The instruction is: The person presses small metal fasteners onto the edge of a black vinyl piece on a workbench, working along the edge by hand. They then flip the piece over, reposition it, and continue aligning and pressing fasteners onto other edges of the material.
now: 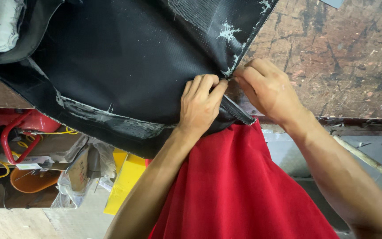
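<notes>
We pinch the black fabric panel (124, 66) edge at the near side of the worn workbench (341, 57) (glue-stained), left hand (200, 106) and right hand (266, 88) closed on it; keep both pinches close and even.

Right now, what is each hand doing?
Left hand: closed, pinching the edge of the black fabric sheet.
Right hand: fingers curled, gripping the same edge at its glue-streaked corner.
</notes>
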